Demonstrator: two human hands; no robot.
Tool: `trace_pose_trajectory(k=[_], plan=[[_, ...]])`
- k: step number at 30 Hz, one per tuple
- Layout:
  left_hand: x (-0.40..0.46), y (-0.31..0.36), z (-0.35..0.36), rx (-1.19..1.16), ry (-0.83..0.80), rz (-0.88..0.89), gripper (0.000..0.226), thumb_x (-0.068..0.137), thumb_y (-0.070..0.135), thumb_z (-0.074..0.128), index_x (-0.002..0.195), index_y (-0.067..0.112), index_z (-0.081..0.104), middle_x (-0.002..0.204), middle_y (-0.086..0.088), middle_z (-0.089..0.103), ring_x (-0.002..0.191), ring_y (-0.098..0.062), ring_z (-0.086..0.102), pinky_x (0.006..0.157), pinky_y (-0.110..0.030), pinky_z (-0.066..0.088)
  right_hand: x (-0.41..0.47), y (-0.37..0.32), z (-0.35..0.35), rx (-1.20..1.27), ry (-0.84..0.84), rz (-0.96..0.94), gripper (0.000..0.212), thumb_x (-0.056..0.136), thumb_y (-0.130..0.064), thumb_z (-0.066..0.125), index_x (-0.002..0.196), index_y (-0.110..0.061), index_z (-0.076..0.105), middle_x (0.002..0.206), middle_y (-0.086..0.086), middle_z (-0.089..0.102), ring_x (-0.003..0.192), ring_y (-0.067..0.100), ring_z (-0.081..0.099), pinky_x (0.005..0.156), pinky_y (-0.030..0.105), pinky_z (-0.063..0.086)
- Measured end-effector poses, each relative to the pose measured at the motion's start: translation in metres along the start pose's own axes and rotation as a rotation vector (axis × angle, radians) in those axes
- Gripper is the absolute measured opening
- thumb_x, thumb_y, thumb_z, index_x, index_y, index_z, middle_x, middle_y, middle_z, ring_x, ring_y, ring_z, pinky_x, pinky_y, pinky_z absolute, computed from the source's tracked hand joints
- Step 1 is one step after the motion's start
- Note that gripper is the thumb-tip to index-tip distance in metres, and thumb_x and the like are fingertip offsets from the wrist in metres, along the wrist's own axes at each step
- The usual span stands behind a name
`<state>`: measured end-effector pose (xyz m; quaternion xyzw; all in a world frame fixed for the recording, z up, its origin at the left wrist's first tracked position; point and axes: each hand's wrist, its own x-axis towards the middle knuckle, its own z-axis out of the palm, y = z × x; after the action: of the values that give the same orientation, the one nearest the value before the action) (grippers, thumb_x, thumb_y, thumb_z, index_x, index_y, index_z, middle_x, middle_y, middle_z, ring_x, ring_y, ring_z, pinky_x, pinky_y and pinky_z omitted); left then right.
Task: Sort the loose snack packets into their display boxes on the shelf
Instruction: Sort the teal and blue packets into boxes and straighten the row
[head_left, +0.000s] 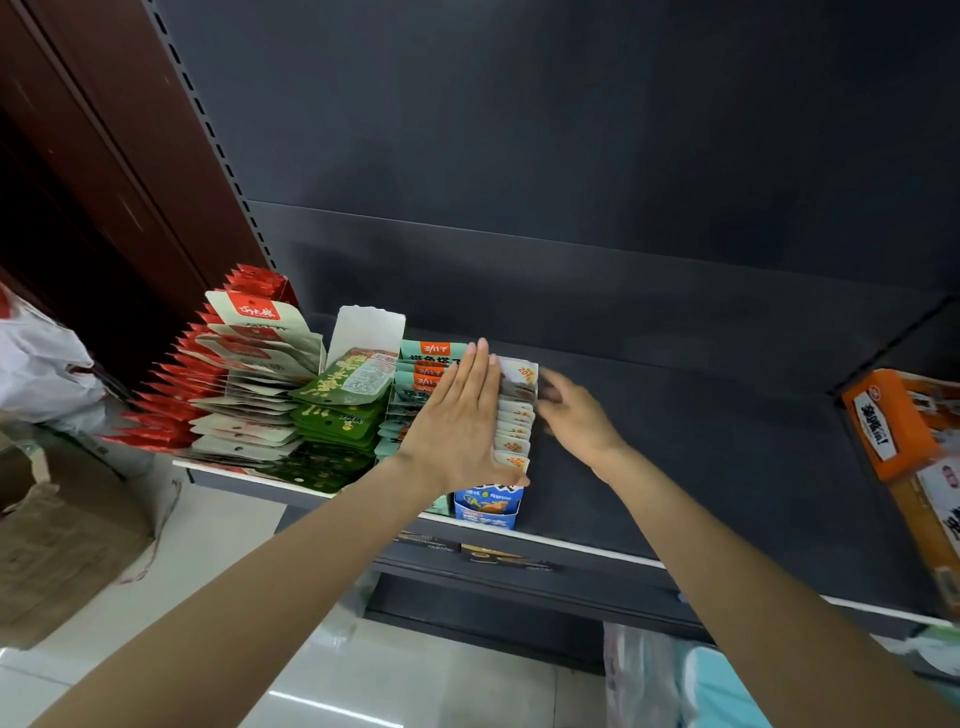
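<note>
Packets (514, 415) are standing in a row in the blue box (489, 506), which is sitting at the shelf's (675, 467) front edge, just below my left wrist. I am laying my left hand (457, 421) flat over the row's left side, fingers straight and together, the palm pressing on the packet tops, the thumb reaching along the front packet. I am holding my right hand (574, 415) just right of the row, by its far end; the fingers are blurred, so I cannot tell whether they are touching the packets or curling on anything.

Under my left palm and to its left, teal packets (426, 374) are standing in their own row, touching the blue box. Further left of that hand, green packets (337, 415) are leaning in a white box (366, 325), then pale packets (254, 374), then red packets (176, 395) fanned out at the shelf's end.

Well to the right of my right hand, an orange box (893, 415) is lying tilted on the shelf's edge. Beyond both hands, the shelf is running back to a dark panel (571, 156).
</note>
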<state>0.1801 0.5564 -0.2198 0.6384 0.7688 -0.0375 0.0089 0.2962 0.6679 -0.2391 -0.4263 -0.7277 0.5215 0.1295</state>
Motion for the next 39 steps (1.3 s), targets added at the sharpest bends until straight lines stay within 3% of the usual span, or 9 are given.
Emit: trace_pose_trajectory(k=[4,7,13,20,25,29,34,36,39], plan=[[-0.001,-0.006,0.000,-0.003,-0.026,0.017,0.127,0.069,0.085,0.037,0.145,-0.002,-0.018,0.151,-0.020,-0.029,0.141,-0.029,-0.025,0.115,-0.036,-0.012,0.004,-0.003,-0.003,-0.246,0.137,-0.244,0.040,0.095,-0.010,0.050,0.135,-0.016,0.049,0.132,0.002,0.055,0.122,0.017,0.050,0.103,0.027,0.039],[-0.003,-0.006,0.002,0.027,-0.016,0.033,0.124,0.071,0.085,0.032,0.146,-0.003,-0.015,0.151,-0.021,-0.029,0.141,-0.029,-0.025,0.117,-0.038,-0.010,0.016,-0.012,-0.005,-0.487,0.178,-0.344,0.025,0.096,-0.012,0.049,0.116,-0.012,0.065,0.116,0.005,0.063,0.108,0.020,0.053,0.084,0.019,0.035],[-0.005,-0.008,0.004,0.021,-0.017,0.028,0.121,0.073,0.084,0.030,0.146,-0.003,-0.013,0.152,-0.020,-0.026,0.142,-0.028,-0.023,0.119,-0.038,-0.008,0.026,-0.035,-0.008,-0.653,-0.031,-0.300,0.018,0.091,-0.011,0.047,0.094,-0.010,0.065,0.085,0.009,0.066,0.080,0.029,0.061,0.066,0.038,0.047],[-0.012,-0.005,0.008,-0.010,0.004,0.013,0.120,0.075,0.082,0.030,0.145,-0.003,-0.016,0.153,-0.019,-0.025,0.142,-0.027,-0.023,0.119,-0.037,-0.008,0.026,-0.061,-0.005,-0.727,-0.336,-0.212,0.019,0.093,-0.023,0.046,0.090,-0.015,0.062,0.084,0.001,0.059,0.080,0.019,0.057,0.064,0.032,0.041],[-0.012,-0.011,0.005,-0.010,-0.012,0.054,0.113,0.078,0.075,0.035,0.146,0.000,-0.015,0.154,-0.017,-0.024,0.142,-0.024,-0.023,0.119,-0.037,-0.007,0.025,-0.069,-0.006,-0.886,-0.339,-0.241,0.017,0.095,-0.019,0.044,0.083,-0.009,0.053,0.069,0.001,0.047,0.066,0.019,0.049,0.052,0.028,0.033],[-0.011,-0.014,0.004,0.017,-0.008,0.063,0.111,0.080,0.074,0.034,0.147,0.000,-0.015,0.153,-0.017,-0.024,0.143,-0.025,-0.022,0.118,-0.037,-0.009,0.033,-0.061,0.003,-0.970,-0.300,-0.258,0.019,0.093,-0.018,0.045,0.078,-0.012,0.054,0.070,0.003,0.050,0.073,0.027,0.055,0.060,0.032,0.038],[-0.015,-0.016,0.007,0.012,-0.011,0.052,0.112,0.079,0.078,0.032,0.147,0.002,-0.016,0.154,-0.014,-0.025,0.143,-0.024,-0.021,0.119,-0.039,-0.002,0.045,-0.066,-0.010,-0.749,-0.365,-0.161,0.031,0.093,-0.025,0.055,0.065,-0.013,0.048,0.067,0.004,0.048,0.065,0.019,0.044,0.059,0.031,0.032],[-0.016,-0.015,0.006,0.007,-0.016,0.053,0.111,0.079,0.078,0.033,0.147,0.003,-0.014,0.155,-0.012,-0.021,0.143,-0.023,-0.020,0.119,-0.039,-0.002,0.045,-0.068,-0.015,-0.702,-0.427,-0.159,0.027,0.094,-0.026,0.055,0.072,-0.011,0.052,0.073,0.006,0.051,0.069,0.020,0.045,0.063,0.031,0.034],[-0.013,-0.014,0.004,0.006,-0.021,0.049,0.111,0.079,0.077,0.037,0.148,0.004,-0.010,0.158,-0.011,-0.012,0.144,-0.024,-0.017,0.119,-0.038,-0.004,0.041,-0.064,-0.005,-0.868,-0.505,-0.173,0.025,0.100,-0.028,0.042,0.115,-0.012,0.053,0.108,0.007,0.058,0.096,0.021,0.054,0.079,0.031,0.039]])
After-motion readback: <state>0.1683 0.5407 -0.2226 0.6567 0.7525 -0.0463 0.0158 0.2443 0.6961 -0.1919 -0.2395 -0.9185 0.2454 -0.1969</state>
